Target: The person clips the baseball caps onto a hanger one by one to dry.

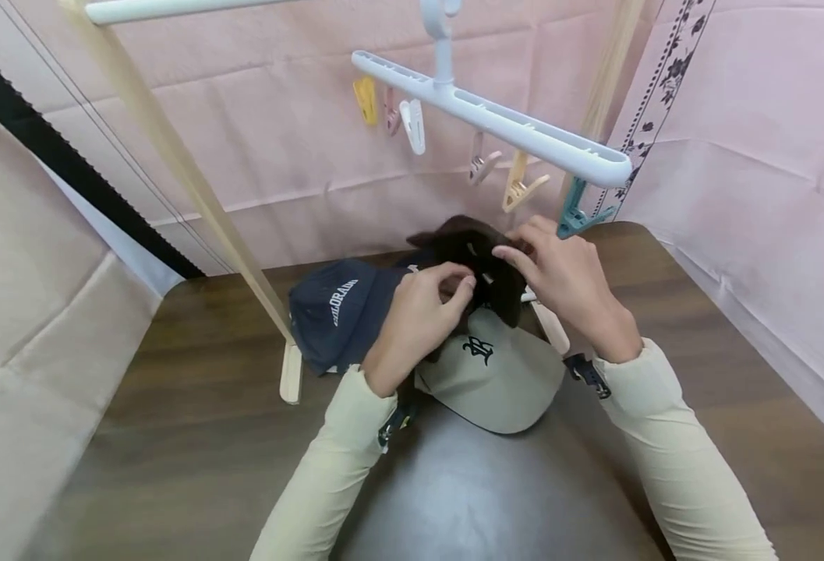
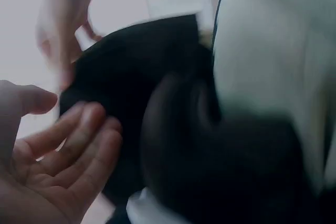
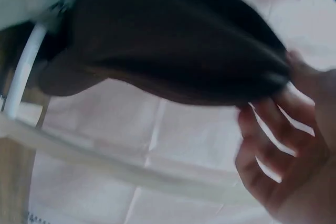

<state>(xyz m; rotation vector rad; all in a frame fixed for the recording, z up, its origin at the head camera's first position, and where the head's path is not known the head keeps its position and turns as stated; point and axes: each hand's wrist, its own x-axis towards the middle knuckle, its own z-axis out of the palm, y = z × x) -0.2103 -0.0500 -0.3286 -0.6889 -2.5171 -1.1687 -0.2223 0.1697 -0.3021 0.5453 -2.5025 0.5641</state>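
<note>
A dark brown cap (image 1: 464, 241) stands raised over the other caps. My right hand (image 1: 559, 269) pinches its edge between thumb and fingers, which the right wrist view shows at the cap's tip (image 3: 262, 77). Close at the near left side of the brown cap is my left hand (image 1: 426, 312); in the left wrist view its fingers (image 2: 79, 156) are loosely bent, with the thumb apart from them. Below lies a beige cap (image 1: 503, 374) with a dark letter on its front. A navy cap (image 1: 341, 312) with white lettering sits to the left, partly behind my left hand.
A pale blue hanger (image 1: 496, 117) hangs above my hands, with several coloured clips, among them a teal clip (image 1: 580, 214) right over my right hand. A wooden rack post (image 1: 187, 171) stands at left on the brown table (image 1: 194, 452). Pink cloth (image 1: 257, 117) covers the back.
</note>
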